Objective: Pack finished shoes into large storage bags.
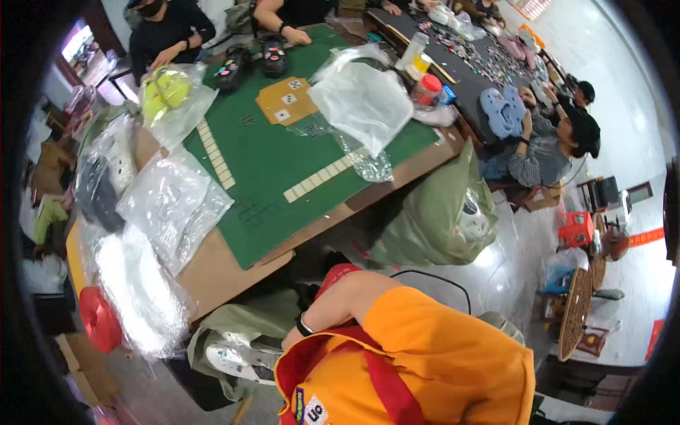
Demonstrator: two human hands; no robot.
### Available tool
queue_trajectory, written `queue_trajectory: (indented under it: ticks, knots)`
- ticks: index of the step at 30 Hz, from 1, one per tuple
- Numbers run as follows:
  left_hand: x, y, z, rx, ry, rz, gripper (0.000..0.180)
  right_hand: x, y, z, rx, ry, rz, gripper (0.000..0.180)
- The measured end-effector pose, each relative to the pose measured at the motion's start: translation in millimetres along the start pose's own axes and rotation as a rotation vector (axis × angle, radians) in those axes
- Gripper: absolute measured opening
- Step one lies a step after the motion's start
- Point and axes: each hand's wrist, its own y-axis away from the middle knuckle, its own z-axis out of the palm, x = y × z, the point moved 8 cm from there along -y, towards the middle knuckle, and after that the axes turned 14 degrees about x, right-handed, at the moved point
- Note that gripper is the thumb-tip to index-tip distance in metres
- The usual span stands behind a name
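My right arm, in an orange sleeve, bends across my body toward the lower left. Only the back of my right hand (289, 341) shows below a dark wristband; its fingers are hidden behind my clothing. It is nearest to an open green sack (273, 312) holding white clogs (237, 355) with dark marks. Whether the hand touches them I cannot tell. My left hand is out of sight.
A green-topped table (244, 166) bears clear plastic bags (173, 202), black clogs (273, 57) and rows of pale tiles (324, 175). Another green sack (439, 212) stands at its right. Red twine (100, 319) lies at left. Co-workers sit beyond; one handles blue clogs (503, 112).
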Motion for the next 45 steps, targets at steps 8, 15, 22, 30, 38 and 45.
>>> queue_trajectory:
  ticks: [8,15,22,30,38,45]
  knots:
    - [58.5,85.3,-8.3,0.142,0.109,-0.206,0.028,-73.7,-39.5,-48.3,-0.275,0.007,-0.451,0.013]
    - [21.4,81.6,30.8,-0.07,-0.546,0.011,0.045,-30.8,-28.1,-60.2,-0.481,-0.268,-0.029,0.039]
    - [-43.4,109.4,-21.3,0.083,-0.802,-0.05,0.032,0.1,-34.5,-54.3,-0.525,-0.282,0.174,0.033]
    - [-45.6,134.5,-122.2,0.385,-1.19,-0.366,0.02,-7.3,-42.9,-26.7,-0.672,-0.268,0.024,0.023]
    - [36.3,136.4,-180.0,0.934,-0.595,0.209,0.018,7.0,-70.5,-23.9,-0.609,-0.212,0.01,0.019]
    - [55.7,36.0,-114.5,0.714,-0.648,0.251,0.021,4.0,-77.7,-21.7,-0.629,-0.164,0.021,0.016]
